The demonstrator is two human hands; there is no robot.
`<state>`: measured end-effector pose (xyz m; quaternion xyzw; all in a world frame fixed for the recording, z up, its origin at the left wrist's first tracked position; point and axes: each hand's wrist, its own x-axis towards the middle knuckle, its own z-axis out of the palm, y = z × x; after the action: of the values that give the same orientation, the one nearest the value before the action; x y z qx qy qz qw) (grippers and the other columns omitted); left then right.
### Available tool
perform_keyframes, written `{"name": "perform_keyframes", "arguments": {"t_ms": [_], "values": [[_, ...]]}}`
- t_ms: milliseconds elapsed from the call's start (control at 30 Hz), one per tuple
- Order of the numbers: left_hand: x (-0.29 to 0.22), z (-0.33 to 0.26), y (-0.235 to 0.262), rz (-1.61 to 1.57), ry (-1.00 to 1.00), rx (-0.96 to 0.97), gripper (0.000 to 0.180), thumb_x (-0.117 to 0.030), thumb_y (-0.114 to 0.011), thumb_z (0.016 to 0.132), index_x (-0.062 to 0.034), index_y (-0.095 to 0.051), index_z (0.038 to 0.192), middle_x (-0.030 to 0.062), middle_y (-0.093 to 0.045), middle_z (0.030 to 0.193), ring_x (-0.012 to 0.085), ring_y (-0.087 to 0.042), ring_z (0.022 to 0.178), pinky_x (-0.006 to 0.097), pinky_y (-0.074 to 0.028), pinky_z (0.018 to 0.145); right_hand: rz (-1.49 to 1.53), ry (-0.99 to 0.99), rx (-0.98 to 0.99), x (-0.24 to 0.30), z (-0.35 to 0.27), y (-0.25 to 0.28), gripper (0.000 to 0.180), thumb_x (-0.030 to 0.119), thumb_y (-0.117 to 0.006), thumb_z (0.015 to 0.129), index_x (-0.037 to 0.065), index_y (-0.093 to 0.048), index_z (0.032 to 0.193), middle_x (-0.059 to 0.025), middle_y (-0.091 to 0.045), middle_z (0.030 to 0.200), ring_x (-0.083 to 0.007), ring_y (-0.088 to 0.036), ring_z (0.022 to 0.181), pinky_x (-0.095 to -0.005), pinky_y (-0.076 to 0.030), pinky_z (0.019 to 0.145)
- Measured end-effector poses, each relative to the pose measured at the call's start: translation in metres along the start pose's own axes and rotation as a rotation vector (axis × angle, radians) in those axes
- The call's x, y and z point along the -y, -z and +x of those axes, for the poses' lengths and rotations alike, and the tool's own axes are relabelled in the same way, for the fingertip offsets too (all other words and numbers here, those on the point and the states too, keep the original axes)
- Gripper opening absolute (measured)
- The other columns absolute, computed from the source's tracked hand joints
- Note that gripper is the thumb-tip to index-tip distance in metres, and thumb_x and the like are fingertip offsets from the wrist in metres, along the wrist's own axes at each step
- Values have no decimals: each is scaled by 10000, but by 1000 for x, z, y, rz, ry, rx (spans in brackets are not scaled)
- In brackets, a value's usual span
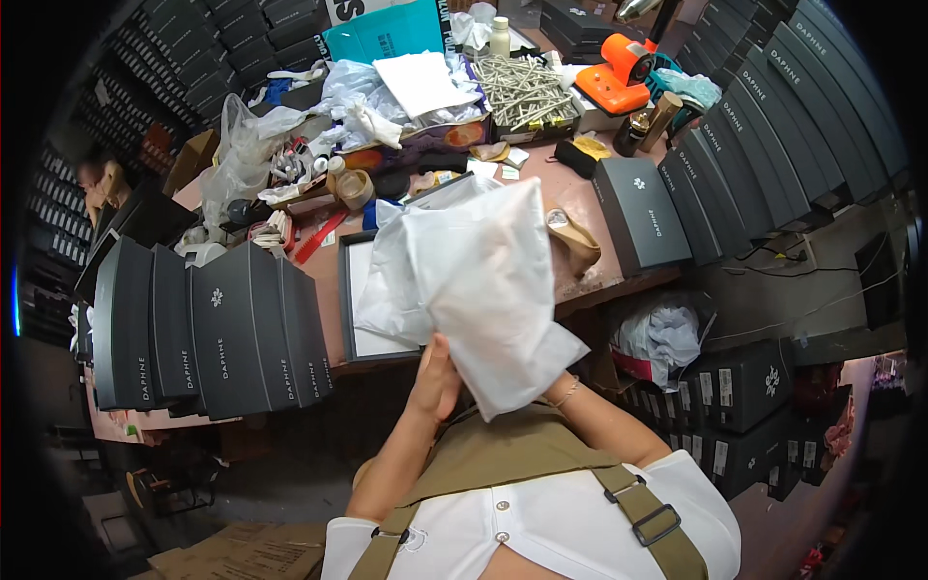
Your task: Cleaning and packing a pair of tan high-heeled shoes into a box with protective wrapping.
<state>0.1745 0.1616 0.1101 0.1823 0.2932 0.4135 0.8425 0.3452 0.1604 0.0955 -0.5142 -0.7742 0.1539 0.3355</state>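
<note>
A thin white cloth-like bag (488, 290) is held up in front of my body, over the table's near edge. My left hand (440, 382) is closed on its lower left edge, thumb on the near side and the other fingers partly behind it. Most of my right hand (561, 389) is hidden by the bag's lower right corner, so its fingers do not show. Behind the bag lies an open dark grey shoe box (344, 290) with white paper (382, 304) in it. A tan shoe (575, 242) rests on the table just right of the bag.
Dark shoe boxes stand in a row at left (232, 329) and a long row at right (720, 193). Farther back are a box of pale sticks (522, 92), an orange device (616, 82), bottles and crumpled plastic (242, 155). A bag of white scraps (662, 333) sits below right.
</note>
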Motion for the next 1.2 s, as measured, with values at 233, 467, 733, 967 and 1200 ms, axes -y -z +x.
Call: {"name": "perform_keyframes", "arguments": {"t_ms": [233, 467, 733, 967, 1200], "values": [[-28, 53, 23, -59, -436, -407, 538, -148, -689, 799, -14, -456, 1265, 111, -569, 1147, 230, -607, 1003, 392, -517, 881, 420, -35, 268, -1, 1, 40, 628, 160, -660, 833, 31, -380, 1380, -219, -379, 1395, -358, -398, 1285, -409, -368, 1036], [27, 103, -56, 1085, -439, -81, 588, -106, -718, 784, 21, -454, 1294, 154, -534, 1229, 226, -511, 1145, 331, -405, 967, 1464, -773, -232, -101, 38, 53, 733, 453, -570, 901, 165, -207, 1469, -116, -343, 1451, -267, -378, 1314, -451, -352, 1053], [52, 89, 87, 357, 420, -729, 617, -598, -556, 850, 9, -611, 945, 70, -590, 750, 143, -544, 613, 260, -449, 541, 1841, -582, 206, -181, 99, 49, 465, 264, -558, 932, 34, -434, 1317, -99, -549, 1260, -218, -557, 1132, -382, -457, 965], [97, 127, 141, -519, -62, -738, 133, -200, -573, 937, -76, -549, 977, 57, -575, 904, 171, -527, 768, 278, -441, 712, 556, -490, 681, -207, 103, -74, 684, 293, -699, 801, -18, -407, 1335, -172, -536, 1250, -290, -523, 1146, -361, -419, 973], [-18, 101, 44, 983, -646, -447, 191, -55, -656, 845, 3, -599, 1018, 123, -619, 1033, 241, -592, 947, 292, -456, 828, 242, -403, 601, -201, 92, -89, 704, 295, -711, 762, -23, -424, 1321, -250, -508, 1225, -384, -495, 1130, -406, -401, 976]]}}
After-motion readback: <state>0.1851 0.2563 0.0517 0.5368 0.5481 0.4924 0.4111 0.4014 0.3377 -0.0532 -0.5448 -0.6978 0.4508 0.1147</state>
